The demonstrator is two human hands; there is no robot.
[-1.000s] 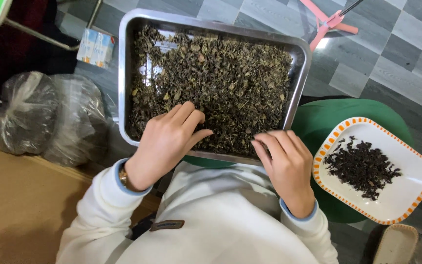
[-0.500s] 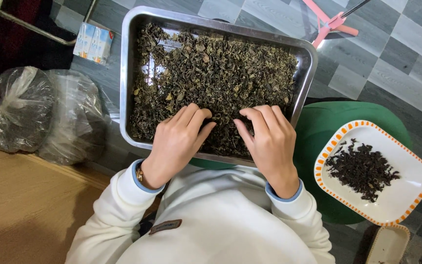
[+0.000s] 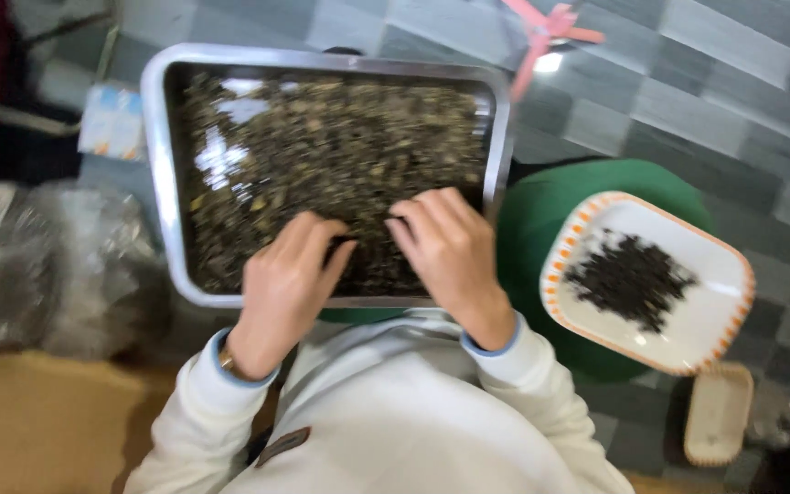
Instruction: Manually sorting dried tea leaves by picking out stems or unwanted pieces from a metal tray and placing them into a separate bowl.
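Note:
A rectangular metal tray (image 3: pixel 159 155) rests in front of me, filled with dried olive-brown leaves (image 3: pixel 322 146). My left hand (image 3: pixel 285 279) lies on the leaves near the tray's front edge, fingers curled down into them. My right hand (image 3: pixel 450 252) sits close beside it, fingertips also pressed into the leaves. The picture is blurred, so I cannot tell whether either hand pinches anything. To the right, a white plate with an orange-dashed rim (image 3: pixel 720 316) holds a small pile of darker leaves (image 3: pixel 628 279).
The plate sits on a round green stool (image 3: pixel 541 220). Clear plastic bags (image 3: pixel 48 265) lie on the floor at left, with a small carton (image 3: pixel 112 123) behind them. A pink stand leg (image 3: pixel 546 27) crosses the grey tiled floor. A small beige dish (image 3: pixel 715 416) lies at lower right.
My right hand moved left along the tray's front edge until it came close to my left hand. The camera view shifted, so everything now sits further left, and it blurred.

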